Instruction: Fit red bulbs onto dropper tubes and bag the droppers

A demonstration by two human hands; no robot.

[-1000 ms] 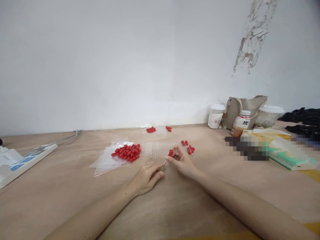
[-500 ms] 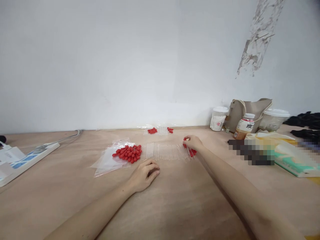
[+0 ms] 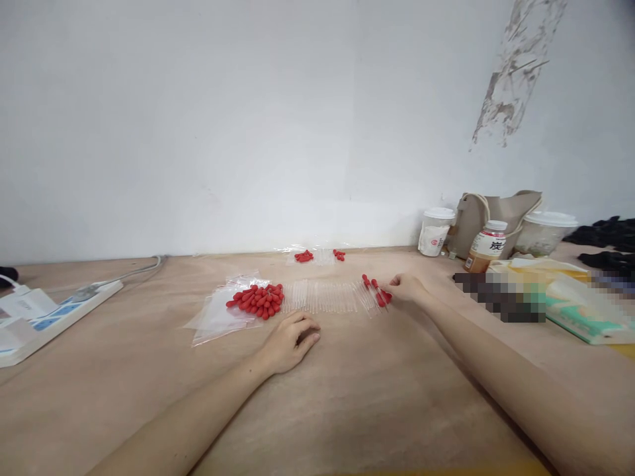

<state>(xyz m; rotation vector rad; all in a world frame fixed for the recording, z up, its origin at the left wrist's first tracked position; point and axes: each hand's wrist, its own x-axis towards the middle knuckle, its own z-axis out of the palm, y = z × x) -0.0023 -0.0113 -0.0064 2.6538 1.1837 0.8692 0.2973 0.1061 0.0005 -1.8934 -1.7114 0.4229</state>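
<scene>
My left hand point(image 3: 292, 340) rests on the table, its fingers loosely bent and the thumb apart, with nothing in it. Just beyond it lies a row of clear glass tubes point(image 3: 322, 297). Left of the row, a pile of red rubber bulbs point(image 3: 255, 301) sits on clear plastic zip bags point(image 3: 211, 320). At the row's right end are a few droppers with red bulbs point(image 3: 381, 295), slanting across one another. My right hand point(image 3: 409, 288) is just right of these droppers, fingers slightly bent and seemingly apart, with nothing visible in it.
Against the wall lies a clear bag with more red-bulbed droppers point(image 3: 325, 256). A power strip point(image 3: 64, 314) is at the left. On the right stand a paper cup point(image 3: 435, 233), a drink bottle point(image 3: 487, 248), a grey bag point(image 3: 469, 228), a lidded tub point(image 3: 544, 235) and a tissue pack point(image 3: 588, 307).
My right hand has moved off the red-bulbed droppers to the right, leaving them uncovered on the table. My left hand has stayed in place. The view has shifted slightly.
</scene>
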